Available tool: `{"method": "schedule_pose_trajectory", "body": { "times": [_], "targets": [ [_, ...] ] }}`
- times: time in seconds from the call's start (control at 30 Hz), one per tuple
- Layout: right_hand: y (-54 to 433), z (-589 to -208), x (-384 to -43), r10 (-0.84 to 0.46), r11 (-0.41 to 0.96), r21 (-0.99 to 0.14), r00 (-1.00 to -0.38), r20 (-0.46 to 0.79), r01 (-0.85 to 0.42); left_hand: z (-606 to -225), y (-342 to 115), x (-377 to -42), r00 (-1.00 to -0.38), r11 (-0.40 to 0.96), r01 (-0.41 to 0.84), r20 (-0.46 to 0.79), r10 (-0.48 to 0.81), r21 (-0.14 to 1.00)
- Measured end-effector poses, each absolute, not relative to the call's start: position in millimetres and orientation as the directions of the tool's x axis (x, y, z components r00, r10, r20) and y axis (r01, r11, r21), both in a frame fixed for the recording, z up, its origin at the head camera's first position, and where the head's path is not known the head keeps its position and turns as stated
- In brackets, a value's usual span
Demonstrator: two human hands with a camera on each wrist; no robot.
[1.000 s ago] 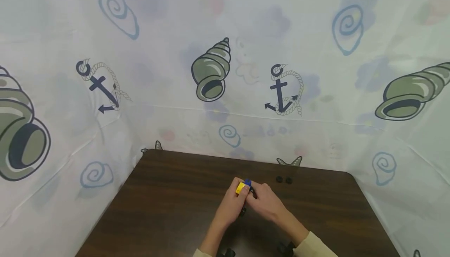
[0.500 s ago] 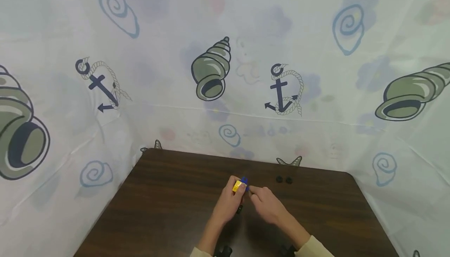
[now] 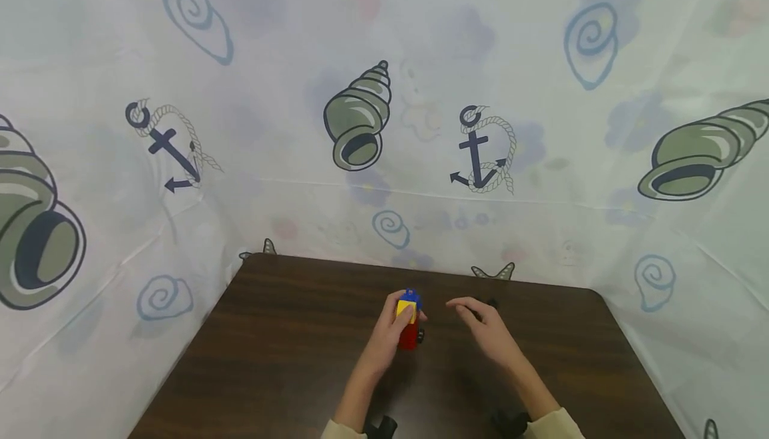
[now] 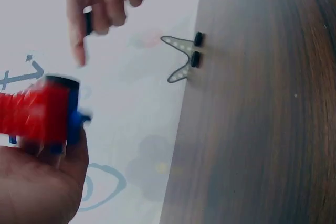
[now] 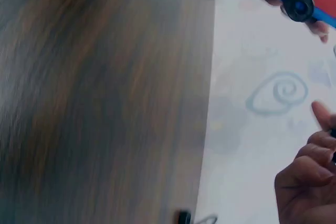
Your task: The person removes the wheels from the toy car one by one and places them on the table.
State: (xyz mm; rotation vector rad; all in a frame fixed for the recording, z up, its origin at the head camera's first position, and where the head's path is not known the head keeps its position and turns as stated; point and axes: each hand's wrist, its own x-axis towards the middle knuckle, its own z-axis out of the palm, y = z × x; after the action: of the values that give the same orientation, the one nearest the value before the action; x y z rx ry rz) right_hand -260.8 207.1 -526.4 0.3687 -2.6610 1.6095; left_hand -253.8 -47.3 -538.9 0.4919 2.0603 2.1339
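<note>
The left grip (image 3: 382, 337) is closed round a toy vehicle (image 3: 408, 339) held above the worktop (image 3: 288, 345), its thumb lying over the yellow block (image 3: 408, 306). The head view shows that block and a blue part (image 3: 412, 297) at the vehicle's far end; the left wrist view, where the vehicle is blurred, shows mostly red. The right wrist view adds a blue base (image 5: 321, 17) with a black wheel (image 5: 298, 6) on its side. Apart from the vehicle, the right grip (image 3: 489, 332) points its index finger towards it; only the wrist views show a small black piece (image 4: 88, 21) caught in its fingers. Farther off, the left wrist view shows two black discs (image 4: 195, 59) near the worktop's edge, while the right hand partly hides that spot in the head view. A patterned cloth (image 3: 270, 59) surrounds the worktop.
</note>
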Motion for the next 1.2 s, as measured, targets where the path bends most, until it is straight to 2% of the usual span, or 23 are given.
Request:
{"method": "schedule_pose_trajectory", "body": {
  "times": [0.23,0.43,0.57,0.7,0.8,1.03,1.13,1.2],
  "targets": [
    [243.2,-523.1,-270.3,-0.122,0.307,-0.946,-0.99,0.069,-0.103,-541.6,-49.8,-255.9,-0.912,-0.084,0.149,0.17,0.373,0.985],
    [274.9,-530.2,-280.1,0.033,0.234,-0.966,-0.994,-0.105,0.11,-542.8,-48.5,-255.7,-0.911,-0.086,0.185,0.203,0.36,0.979],
    [298.4,-545.5,-289.3,0.117,0.236,-0.948,-0.975,-0.189,0.212,-541.0,-48.5,-254.1,-0.909,-0.103,0.222,0.244,0.337,0.97],
    [316.0,-563.9,-300.9,0.162,0.273,-0.933,-0.967,-0.196,0.235,-537.7,-49.1,-252.7,-0.888,-0.094,0.227,0.246,0.39,0.969],
    [326.3,-576.4,-308.3,0.192,0.304,-0.919,-0.961,-0.2,0.252,-539.7,-47.3,-253.2,-0.871,-0.059,0.16,0.169,0.462,0.985],
    [338.2,-589.6,-316.6,0.209,0.351,-0.893,-0.953,-0.22,0.283,-553.6,-36.2,-252.6,-0.841,-0.105,-0.177,-0.095,0.532,0.979],
    [336.5,-590.4,-322.9,0.216,0.36,-0.889,-0.952,-0.215,0.282,-556.0,-37.2,-251.8,-0.807,-0.076,-0.22,-0.138,0.574,0.972],
    [334.8,-589.4,-326.6,0.213,0.358,-0.891,-0.953,-0.213,0.279,-556.2,-39.9,-250.5,-0.797,-0.011,-0.198,-0.154,0.584,0.98]
  ]
}}
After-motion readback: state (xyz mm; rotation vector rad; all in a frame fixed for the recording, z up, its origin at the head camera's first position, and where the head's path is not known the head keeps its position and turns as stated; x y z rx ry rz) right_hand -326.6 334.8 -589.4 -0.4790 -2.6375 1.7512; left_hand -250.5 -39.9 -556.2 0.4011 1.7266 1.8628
